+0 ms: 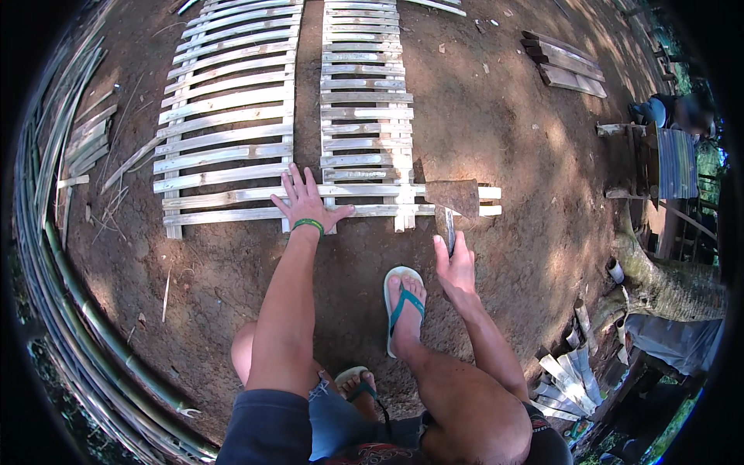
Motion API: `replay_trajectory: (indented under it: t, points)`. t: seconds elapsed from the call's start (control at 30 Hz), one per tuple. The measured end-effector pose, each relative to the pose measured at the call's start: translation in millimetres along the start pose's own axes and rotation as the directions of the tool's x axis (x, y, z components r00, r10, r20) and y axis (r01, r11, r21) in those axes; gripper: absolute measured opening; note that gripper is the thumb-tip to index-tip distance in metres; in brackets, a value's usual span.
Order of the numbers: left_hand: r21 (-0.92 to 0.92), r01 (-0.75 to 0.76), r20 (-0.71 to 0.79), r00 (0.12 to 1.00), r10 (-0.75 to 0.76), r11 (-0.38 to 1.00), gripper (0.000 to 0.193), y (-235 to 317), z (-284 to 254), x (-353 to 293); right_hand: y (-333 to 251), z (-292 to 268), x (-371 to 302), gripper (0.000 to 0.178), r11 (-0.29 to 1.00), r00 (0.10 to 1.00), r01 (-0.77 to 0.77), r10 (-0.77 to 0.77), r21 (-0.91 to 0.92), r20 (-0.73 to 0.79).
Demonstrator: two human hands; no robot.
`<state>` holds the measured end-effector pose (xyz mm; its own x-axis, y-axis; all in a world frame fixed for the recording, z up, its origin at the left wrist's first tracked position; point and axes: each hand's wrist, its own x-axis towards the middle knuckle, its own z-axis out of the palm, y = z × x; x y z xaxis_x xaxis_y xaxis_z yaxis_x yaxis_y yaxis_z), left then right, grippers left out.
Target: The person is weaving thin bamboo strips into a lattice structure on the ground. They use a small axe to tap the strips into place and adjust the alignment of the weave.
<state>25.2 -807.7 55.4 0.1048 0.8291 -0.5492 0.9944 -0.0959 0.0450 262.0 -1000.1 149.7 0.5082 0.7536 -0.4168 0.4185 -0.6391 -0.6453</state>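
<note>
My left hand [304, 203] lies spread, palm down, on the near bamboo slats, with a green and yellow band round its wrist. Under it, two long bamboo strips [372, 190] run across the near ends of the left slatted bamboo panel [225, 143] and the narrower right panel [366, 101]. To the right, my right hand [457, 267] is closed round the handle of a hatchet with a broad, rusty head [456, 197]. The hatchet head is over the strips' right ends and hides part of them; whether it touches them I cannot tell.
Long green bamboo poles [93, 314] curve along the left, beside a pile of short split pieces [89, 143]. Wooden boards [564, 63] lie at the far right. A person [674, 112] is by a bench at the right edge, above a tree trunk [659, 283].
</note>
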Motion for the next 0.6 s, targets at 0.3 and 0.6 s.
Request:
replay_trajectory:
  t: [0.3, 0.6]
  points:
    - [-0.018, -0.010, -0.007, 1.000, 0.010, 1.000, 0.152, 5, -3, -1, 75, 14, -14, 0.044, 0.989, 0.994, -0.072, 0.082, -0.126, 0.074]
    - [0.021, 0.003, 0.018, 1.000, -0.003, 1.000, 0.153, 8, -4, 0, -31, -23, 84, 0.044, 0.990, 0.990, 0.134, -0.132, 0.035, -0.048]
